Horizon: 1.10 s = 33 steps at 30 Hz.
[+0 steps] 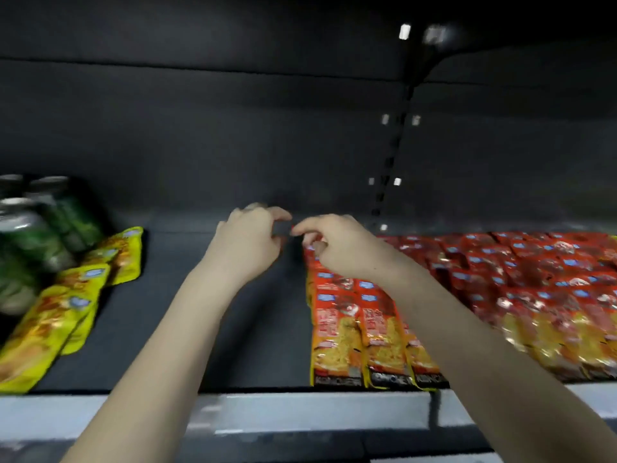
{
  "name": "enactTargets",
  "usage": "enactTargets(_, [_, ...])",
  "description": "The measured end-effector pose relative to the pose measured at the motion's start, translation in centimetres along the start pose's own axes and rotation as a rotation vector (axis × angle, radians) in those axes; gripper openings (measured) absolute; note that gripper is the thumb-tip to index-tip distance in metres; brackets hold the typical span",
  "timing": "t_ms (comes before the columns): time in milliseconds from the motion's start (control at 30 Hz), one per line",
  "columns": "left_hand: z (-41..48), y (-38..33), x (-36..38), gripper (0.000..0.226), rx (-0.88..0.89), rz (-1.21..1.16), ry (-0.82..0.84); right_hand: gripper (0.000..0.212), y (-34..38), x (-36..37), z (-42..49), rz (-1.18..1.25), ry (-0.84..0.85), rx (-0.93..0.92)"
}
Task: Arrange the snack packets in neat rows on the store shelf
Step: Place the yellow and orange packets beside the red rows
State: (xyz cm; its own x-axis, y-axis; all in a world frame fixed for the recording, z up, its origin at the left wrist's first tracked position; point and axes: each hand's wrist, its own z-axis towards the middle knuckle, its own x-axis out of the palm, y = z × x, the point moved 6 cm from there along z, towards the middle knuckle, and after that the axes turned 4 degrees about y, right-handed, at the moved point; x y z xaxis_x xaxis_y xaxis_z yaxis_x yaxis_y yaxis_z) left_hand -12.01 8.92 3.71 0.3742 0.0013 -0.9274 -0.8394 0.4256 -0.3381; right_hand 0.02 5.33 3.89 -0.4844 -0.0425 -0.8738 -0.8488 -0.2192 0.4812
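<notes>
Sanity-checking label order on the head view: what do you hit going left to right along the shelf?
green cans → yellow packets → left hand → right hand → red packets, running on to the right edge.
</notes>
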Motion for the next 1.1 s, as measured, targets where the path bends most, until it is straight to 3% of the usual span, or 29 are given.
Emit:
enactTargets(267, [-9.4,15.5,-4.7,0.042,-0.439,0.022,-0.121,0.047,10.6,9.3,8.1,0.365,0.143,-0.117])
enactTargets(433, [-15.4,22.1,-4.7,0.043,-0.677,0.019,-0.111,0.048,14.1,16.1,10.9,0.707,0.396,0.095])
enactTargets(500, [-16.4,22.9,-3.9,0.045,-0.709,0.024,-0.096,0.045,14.8,18.1,12.3,0.723,0.389,0.148])
enactTargets(567, [-16.4,23.1,-2.8,0.044,-0.701,0.031,-0.093,0.034,15.6,19.0,13.6,0.652,0.275,0.138])
enactTargets(700, [-15.5,24.0,-1.1,0.041,-0.738,-0.021,-0.063,0.049,16.0,20.2,14.7,0.48,0.099,0.166])
enactTargets(900, [-14.3,23.8,-0.6,0.049,-0.783,0.006,-0.051,0.04,15.5,22.1,15.3,0.769,0.153,0.251])
enactTargets(967, [-14.3,23.8,-0.6,0.055,-0.807,0.001,-0.098,0.026,15.9,22.8,15.5,0.775,0.216,0.228])
enactTargets(1100, [-14.3,23.4,-0.9,0.083,-0.808,-0.063,-0.168,0.022,15.5,22.7,15.4,0.72,0.233,0.201])
